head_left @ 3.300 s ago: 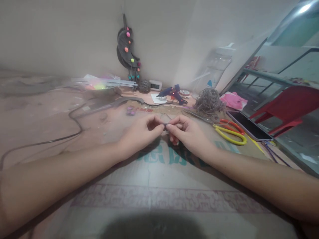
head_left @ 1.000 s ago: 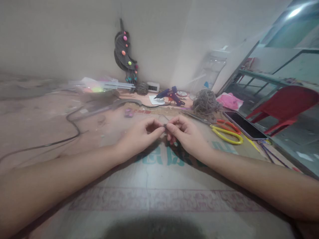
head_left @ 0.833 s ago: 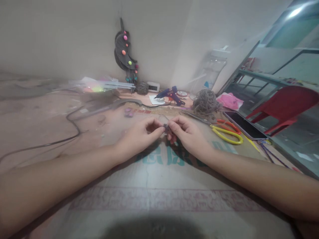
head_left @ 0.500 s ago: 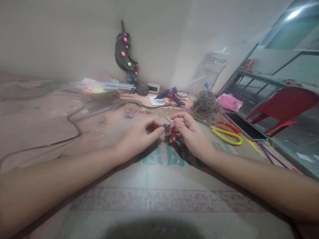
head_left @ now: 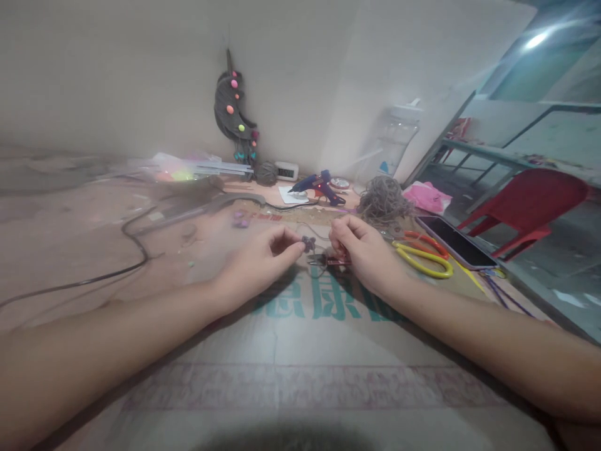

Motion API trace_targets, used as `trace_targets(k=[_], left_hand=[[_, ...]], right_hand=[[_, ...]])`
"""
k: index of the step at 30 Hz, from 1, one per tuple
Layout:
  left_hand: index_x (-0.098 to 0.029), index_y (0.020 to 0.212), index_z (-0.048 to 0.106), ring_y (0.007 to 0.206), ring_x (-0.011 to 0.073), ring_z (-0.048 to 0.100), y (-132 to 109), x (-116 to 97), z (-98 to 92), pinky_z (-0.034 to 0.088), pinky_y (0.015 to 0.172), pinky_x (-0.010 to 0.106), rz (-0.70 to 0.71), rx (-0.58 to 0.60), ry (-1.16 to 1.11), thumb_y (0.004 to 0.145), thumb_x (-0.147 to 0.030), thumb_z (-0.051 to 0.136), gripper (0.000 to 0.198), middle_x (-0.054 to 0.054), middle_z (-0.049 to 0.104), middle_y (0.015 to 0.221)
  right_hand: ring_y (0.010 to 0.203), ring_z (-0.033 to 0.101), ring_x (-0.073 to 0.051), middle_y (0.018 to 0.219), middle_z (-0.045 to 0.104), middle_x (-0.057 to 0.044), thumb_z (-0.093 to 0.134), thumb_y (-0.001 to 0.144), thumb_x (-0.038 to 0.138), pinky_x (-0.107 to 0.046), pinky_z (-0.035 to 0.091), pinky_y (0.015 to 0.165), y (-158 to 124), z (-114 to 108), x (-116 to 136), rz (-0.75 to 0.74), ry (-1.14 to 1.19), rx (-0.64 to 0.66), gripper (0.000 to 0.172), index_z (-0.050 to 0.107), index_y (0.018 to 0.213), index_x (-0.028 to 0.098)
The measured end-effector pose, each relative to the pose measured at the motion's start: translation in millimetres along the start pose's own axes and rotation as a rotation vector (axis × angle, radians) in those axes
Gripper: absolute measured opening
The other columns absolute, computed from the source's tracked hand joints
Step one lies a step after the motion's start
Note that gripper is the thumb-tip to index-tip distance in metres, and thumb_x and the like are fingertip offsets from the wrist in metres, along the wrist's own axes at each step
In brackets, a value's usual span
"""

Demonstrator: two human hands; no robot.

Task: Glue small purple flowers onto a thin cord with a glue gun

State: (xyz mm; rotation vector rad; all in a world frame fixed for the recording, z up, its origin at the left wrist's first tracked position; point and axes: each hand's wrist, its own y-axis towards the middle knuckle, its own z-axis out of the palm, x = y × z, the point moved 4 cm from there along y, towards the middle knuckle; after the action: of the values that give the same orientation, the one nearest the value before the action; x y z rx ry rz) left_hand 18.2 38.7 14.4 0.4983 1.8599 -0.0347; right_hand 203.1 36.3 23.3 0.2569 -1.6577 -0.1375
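Near the middle of the cardboard, my left hand (head_left: 270, 260) pinches a small purple-grey knotted yarn piece (head_left: 308, 243) between thumb and forefinger. My right hand (head_left: 359, 247) is closed just to the right of it, fingertips pressed together; what they hold, if anything, is too small to make out. A thin strand (head_left: 315, 232) curves on the board between the hands. Below the right fingers lies a small tool with metal jaws and reddish handles (head_left: 334, 262), partly hidden by that hand. Small purple pieces (head_left: 240, 219) lie beyond my left hand.
Yellow-and-orange-handled scissors (head_left: 425, 263) and a phone (head_left: 455, 241) lie at the right. Behind are a grey yarn tangle (head_left: 382, 199), a glue gun (head_left: 319, 186), a bottle (head_left: 399, 138) and a small clock (head_left: 287, 170). A black cable (head_left: 136, 241) curves across the left. A red chair (head_left: 530, 200) stands beyond.
My right hand has drawn slightly away from the yarn piece and its fingers have closed more. The yarn piece and the tool below show more clearly. The view has shifted slightly.
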Motion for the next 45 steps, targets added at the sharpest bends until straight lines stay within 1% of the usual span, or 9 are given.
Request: trace_targets(k=[5,10,14,20,23,26,31,39,45], left_hand=[[-0.019,0.086,0.062,0.078,0.0169,0.061,-1.0,-0.5,1.0,0.045,0.070,0.030,0.001,0.010,0.007,0.091,-0.036,0.061,0.018,0.002,0.068,0.085],[-0.019,0.085,0.062,0.078,0.0164,0.061,-0.4,-1.7,-0.4,0.044,0.070,0.029,0.031,0.008,0.055,0.091,-0.036,0.060,0.018,0.001,0.068,0.084],[-0.019,0.085,0.063,0.080,0.0172,0.062,-0.1,-1.2,-1.3,0.045,0.071,0.030,0.037,0.028,0.082,0.092,-0.037,0.059,0.020,0.001,0.068,0.085],[-0.019,0.094,0.065,0.084,0.0174,0.065,0.7,2.2,2.2,0.049,0.075,0.030,0.044,0.093,-0.010,0.091,-0.040,0.063,0.022,0.003,0.071,0.093],[-0.019,0.097,0.066,0.086,0.0178,0.066,0.9,0.8,2.3,0.050,0.077,0.030,0.046,0.097,-0.059,0.092,-0.045,0.062,0.026,0.003,0.072,0.094],[-0.019,0.091,0.067,0.085,0.0184,0.065,0.8,-2.4,0.9,0.049,0.078,0.031,0.048,0.086,-0.014,0.095,-0.046,0.056,0.030,0.003,0.071,0.087],[-0.019,0.082,0.065,0.080,0.0182,0.062,1.3,-4.2,-1.3,0.047,0.073,0.031,0.063,0.053,0.050,0.095,-0.042,0.055,0.028,0.002,0.067,0.081],[-0.020,0.080,0.064,0.078,0.0174,0.059,0.7,-4.7,-2.3,0.045,0.073,0.030,0.077,0.042,0.088,0.095,-0.039,0.054,0.026,0.001,0.066,0.081],[-0.020,0.078,0.064,0.075,0.0176,0.060,1.7,-2.9,-0.5,0.046,0.071,0.029,0.053,0.060,0.039,0.096,-0.041,0.052,0.030,0.001,0.066,0.077]], right_hand=[[0.051,0.039,-0.008,0.059,0.045,0.008,0.068,0.087,0.043,-0.023,0.034,0.050,-2.2,3.3,1.3,0.050,-0.048,0.036,0.025,0.057,0.086,0.021],[0.055,0.043,-0.010,0.065,0.053,0.004,0.063,0.088,0.053,-0.025,0.035,0.053,-5.4,7.3,6.0,0.032,-0.177,0.106,0.035,0.063,0.085,0.018],[0.058,0.044,-0.010,0.068,0.056,0.003,0.066,0.085,0.047,-0.026,0.036,0.055,-7.3,11.3,7.1,0.007,-0.234,0.171,0.029,0.065,0.084,0.018],[0.059,0.047,-0.012,0.067,0.055,0.003,0.064,0.086,0.043,-0.027,0.037,0.055,-6.7,10.4,7.7,-0.028,-0.297,0.125,0.025,0.062,0.079,0.020],[0.060,0.049,-0.013,0.067,0.057,0.002,0.063,0.087,0.042,-0.027,0.039,0.056,-6.8,10.8,9.0,-0.055,-0.326,0.125,0.023,0.062,0.078,0.021],[0.062,0.051,-0.013,0.068,0.059,0.001,0.062,0.088,0.040,-0.027,0.040,0.058,-7.6,11.5,10.3,-0.093,-0.371,0.129,0.022,0.062,0.076,0.021],[0.064,0.052,-0.013,0.070,0.060,0.001,0.062,0.089,0.036,-0.028,0.041,0.060,-9.0,12.5,11.0,-0.114,-0.391,0.142,0.020,0.063,0.077,0.021],[0.063,0.053,-0.014,0.069,0.061,0.001,0.062,0.089,0.037,-0.028,0.043,0.061,-9.5,13.4,12.2,-0.102,-0.390,0.149,0.020,0.064,0.077,0.021],[0.062,0.050,-0.013,0.068,0.058,0.002,0.062,0.090,0.041,-0.028,0.041,0.059,-7.6,11.2,9.0,-0.079,-0.344,0.146,0.023,0.062,0.078,0.021]])
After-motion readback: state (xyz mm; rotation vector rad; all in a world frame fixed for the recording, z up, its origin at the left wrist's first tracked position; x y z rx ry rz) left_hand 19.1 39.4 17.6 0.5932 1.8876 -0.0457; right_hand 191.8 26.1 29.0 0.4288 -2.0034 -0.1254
